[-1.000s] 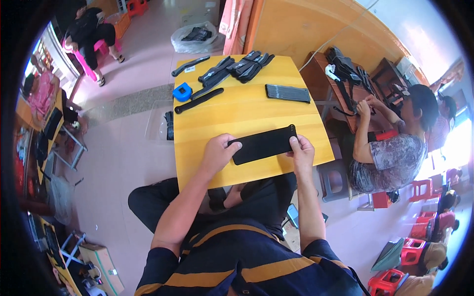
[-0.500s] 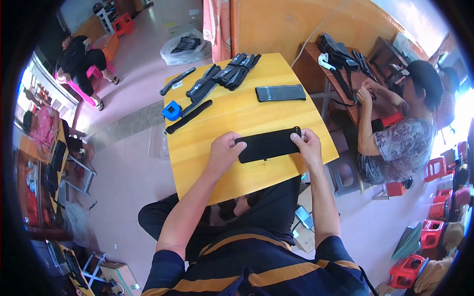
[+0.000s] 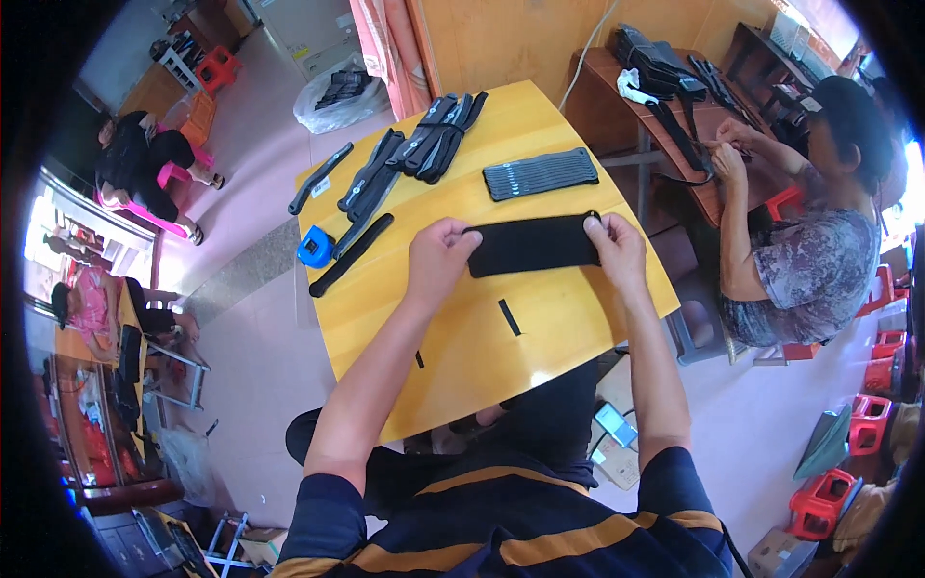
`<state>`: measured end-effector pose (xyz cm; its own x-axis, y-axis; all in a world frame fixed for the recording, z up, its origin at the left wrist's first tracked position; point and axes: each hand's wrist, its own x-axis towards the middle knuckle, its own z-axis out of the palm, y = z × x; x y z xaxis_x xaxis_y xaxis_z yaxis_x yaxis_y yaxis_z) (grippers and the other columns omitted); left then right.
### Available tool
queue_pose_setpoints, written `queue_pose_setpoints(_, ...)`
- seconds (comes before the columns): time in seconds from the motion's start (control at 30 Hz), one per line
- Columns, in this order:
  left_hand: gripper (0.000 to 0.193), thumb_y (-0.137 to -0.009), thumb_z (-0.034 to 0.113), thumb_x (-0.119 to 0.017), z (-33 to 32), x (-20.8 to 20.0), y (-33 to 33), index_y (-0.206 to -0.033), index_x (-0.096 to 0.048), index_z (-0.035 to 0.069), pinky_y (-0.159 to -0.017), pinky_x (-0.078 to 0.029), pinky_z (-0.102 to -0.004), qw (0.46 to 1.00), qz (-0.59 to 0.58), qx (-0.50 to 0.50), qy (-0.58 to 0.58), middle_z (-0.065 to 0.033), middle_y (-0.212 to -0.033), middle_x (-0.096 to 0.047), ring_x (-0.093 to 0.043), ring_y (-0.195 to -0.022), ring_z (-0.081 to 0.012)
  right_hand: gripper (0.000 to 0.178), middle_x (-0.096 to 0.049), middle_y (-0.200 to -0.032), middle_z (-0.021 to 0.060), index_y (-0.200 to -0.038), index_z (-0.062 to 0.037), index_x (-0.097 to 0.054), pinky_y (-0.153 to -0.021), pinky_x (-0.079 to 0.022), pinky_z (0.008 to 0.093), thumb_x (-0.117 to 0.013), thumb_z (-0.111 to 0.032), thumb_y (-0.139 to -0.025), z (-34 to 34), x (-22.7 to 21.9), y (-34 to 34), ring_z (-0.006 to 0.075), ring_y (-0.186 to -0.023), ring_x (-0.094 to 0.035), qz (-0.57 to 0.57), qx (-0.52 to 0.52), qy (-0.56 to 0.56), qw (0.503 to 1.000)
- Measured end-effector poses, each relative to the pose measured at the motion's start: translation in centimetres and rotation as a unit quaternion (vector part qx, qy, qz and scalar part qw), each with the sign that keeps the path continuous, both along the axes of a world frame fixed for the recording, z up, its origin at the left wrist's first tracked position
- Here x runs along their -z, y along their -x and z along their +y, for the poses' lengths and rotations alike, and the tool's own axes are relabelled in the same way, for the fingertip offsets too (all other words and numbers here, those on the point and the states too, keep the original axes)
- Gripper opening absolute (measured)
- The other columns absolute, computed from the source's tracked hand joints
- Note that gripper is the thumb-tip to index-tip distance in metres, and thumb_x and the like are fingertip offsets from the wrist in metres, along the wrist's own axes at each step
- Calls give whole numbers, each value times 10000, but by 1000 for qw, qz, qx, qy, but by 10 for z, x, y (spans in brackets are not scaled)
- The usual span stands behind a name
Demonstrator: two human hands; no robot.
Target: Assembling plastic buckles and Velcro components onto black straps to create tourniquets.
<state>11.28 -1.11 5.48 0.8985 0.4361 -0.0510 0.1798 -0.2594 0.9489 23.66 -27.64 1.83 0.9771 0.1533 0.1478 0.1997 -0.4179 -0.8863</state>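
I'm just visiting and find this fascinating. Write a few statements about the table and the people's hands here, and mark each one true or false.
1. The left hand and right hand both grip the black panel. True.
2. The tape measure is near the tabletop's right edge. False: the blue tape measure is near the left edge of the yellow table.
3. A grey ribbed bundle lies beyond the panel. True.
4. The co-worker at the right works with both hands on the yellow table. False: the co-worker's hands are at the brown table.
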Motion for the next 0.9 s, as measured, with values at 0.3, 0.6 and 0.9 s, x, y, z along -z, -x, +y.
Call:
queue_pose_setpoints(0.3, 186, -904, 97, -701, 24, -1, -104, -1023, -700, -46, -476, -470, -277, 998, -39, -10, 39, -59, -694, -669, -609, -507, -125, 312, -735, -950, 179, -1003, -71, -729, -818, -538, 452, -648, -364, -931, 36, -30, -112, 371, -917, -702, -80, 31, 135, 987)
queue_pose_setpoints(0.6, 182, -829, 122, -751, 28, 23, -152, -946, -679, 4, -564, -539, -310, 998, 34, -44, -40, -85, -735, -707, -664, -560, -163, 288, -738, -1074, 159, -1115, -159, -733, -909, -536, 468, -645, -372, -943, 49, -20, -145, 364, -1037, -689, -11, 62, 216, 974)
queue_pose_setpoints(0.9, 202, -812, 190, -738, 35, 60, -157, -902, -700, 13, -768, -560, -378, 987, 11, -42, -154, -131, -816, -730, -715, -776, -267, 279, -723, -1134, 163, -1129, -148, -734, -953, -527, 471, -633, -340, -954, 52, -9, -141, 364, -1087, -672, 6, 62, 238, 969)
